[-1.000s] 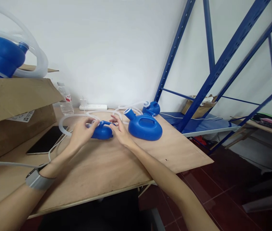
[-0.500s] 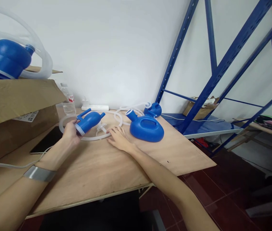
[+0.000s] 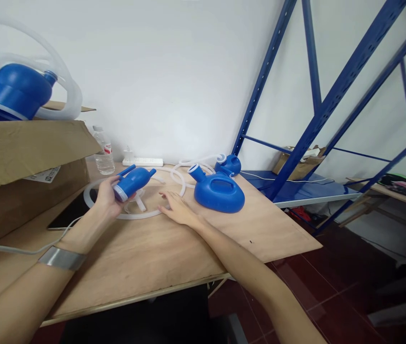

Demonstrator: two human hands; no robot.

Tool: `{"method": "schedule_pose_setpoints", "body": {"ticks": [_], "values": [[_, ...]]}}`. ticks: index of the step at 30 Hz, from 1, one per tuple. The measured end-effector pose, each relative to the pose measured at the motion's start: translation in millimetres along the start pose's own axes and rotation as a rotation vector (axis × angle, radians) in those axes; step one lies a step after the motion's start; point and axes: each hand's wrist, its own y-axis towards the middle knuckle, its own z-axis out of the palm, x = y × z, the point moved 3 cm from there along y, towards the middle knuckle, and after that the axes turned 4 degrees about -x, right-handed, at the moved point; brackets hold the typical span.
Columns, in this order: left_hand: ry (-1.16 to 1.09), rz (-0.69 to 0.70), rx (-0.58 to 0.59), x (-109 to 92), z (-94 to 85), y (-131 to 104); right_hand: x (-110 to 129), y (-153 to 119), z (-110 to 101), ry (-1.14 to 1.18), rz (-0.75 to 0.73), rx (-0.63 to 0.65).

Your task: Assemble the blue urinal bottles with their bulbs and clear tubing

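Observation:
My left hand [image 3: 105, 198] is wrapped round a blue plastic urinal cup [image 3: 136, 181] with a white rim, a side handle and a narrow spout pointing right. It is held just above the table. My right hand [image 3: 176, 208] lies low over the table with its fingers apart, at the clear hose [image 3: 145, 216]; whether it touches the hose I cannot tell. Between the hands lies a white plastic fitting [image 3: 140, 202], partly behind the cup. A blue urinal bottle [image 3: 220, 192] with a handle and an open neck stands right of my right hand.
Another blue urinal cup [image 3: 228, 165] with coiled hose lies at the back. A cardboard box [image 3: 27, 148] piled with blue cups [image 3: 23, 88] fills the left. Behind are a water bottle [image 3: 105, 153] and a power strip [image 3: 145, 162]. A blue metal shelf [image 3: 310, 188] stands right.
The white fitting has dropped away from my right fingers and moved left, toward the cup. My right hand has loosened its fingers. The left hand still holds the cup, nearly unmoved.

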Motion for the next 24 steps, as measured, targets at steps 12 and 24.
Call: {"method": "schedule_pose_setpoints", "body": {"ticks": [12, 24], "values": [[-0.061, -0.046, 0.035, 5.1, 0.5, 2.6, 26.0, 30.1, 30.2, 0.254, 0.114, 0.099], [-0.185, -0.014, 0.151, -9.3, 7.5, -14.8, 3.1, 68.9, 15.0, 0.527, 0.421, -0.281]]}}
